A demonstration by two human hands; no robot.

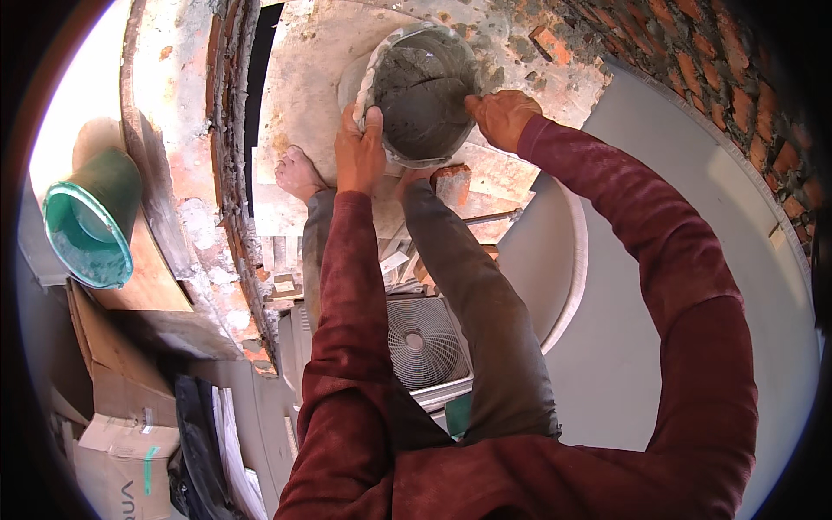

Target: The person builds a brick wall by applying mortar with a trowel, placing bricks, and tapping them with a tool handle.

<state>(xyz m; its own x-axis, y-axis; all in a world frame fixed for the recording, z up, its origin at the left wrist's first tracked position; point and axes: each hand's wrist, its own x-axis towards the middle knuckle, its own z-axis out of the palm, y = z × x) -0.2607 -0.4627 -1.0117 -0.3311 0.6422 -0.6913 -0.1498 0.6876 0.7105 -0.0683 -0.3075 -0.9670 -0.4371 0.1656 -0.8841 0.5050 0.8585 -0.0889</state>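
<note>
A bucket with a mortar-crusted rim stands tilted on the stained board at the far middle. Wet grey mortar fills much of its inside. My left hand grips the near left side of the rim, thumb up along it. At the right side of the bucket, my right hand is closed in a fist by the mortar. What that fist holds is hidden by the fingers and the mortar.
A brick wall rises at the far right. Brick pieces lie by my feet. A green bucket lies tipped at the left, above cardboard boxes. Below the board sits a fan unit. A narrow dark gap edges the board.
</note>
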